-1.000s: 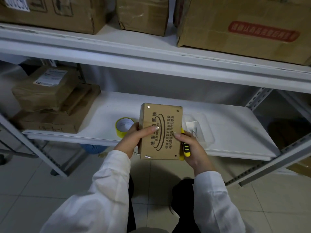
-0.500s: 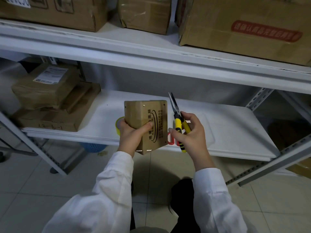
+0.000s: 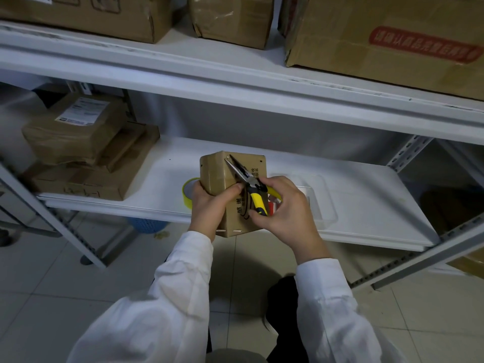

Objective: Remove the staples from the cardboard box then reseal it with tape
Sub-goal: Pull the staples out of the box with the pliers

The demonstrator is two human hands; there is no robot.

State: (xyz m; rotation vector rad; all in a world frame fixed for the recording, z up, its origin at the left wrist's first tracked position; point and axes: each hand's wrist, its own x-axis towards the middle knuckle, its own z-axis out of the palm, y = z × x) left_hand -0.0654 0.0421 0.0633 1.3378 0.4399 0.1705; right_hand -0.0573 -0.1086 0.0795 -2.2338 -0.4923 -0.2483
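My left hand (image 3: 209, 204) grips a small brown cardboard box (image 3: 216, 170) with black print, held upright in front of the lower shelf. Staples show along its bottom edge and at its top corners. My right hand (image 3: 282, 208) grips yellow-and-black needle-nose pliers (image 3: 246, 180). The plier jaws lie across the box's front face and their tips reach a staple near the top edge. A roll of yellow tape (image 3: 187, 192) lies on the shelf, partly hidden behind my left hand and the box.
A clear plastic tray (image 3: 317, 195) sits on the white lower shelf (image 3: 366, 195) to the right of the box. Stacked brown parcels (image 3: 78, 153) fill the shelf's left end. Large cartons (image 3: 379, 38) stand on the upper shelf. A blue basket (image 3: 146, 225) is on the tiled floor.
My left hand turned the box to show a corner. My right hand came off the box, raised the pliers, then brought their tips onto the top edge of the box.
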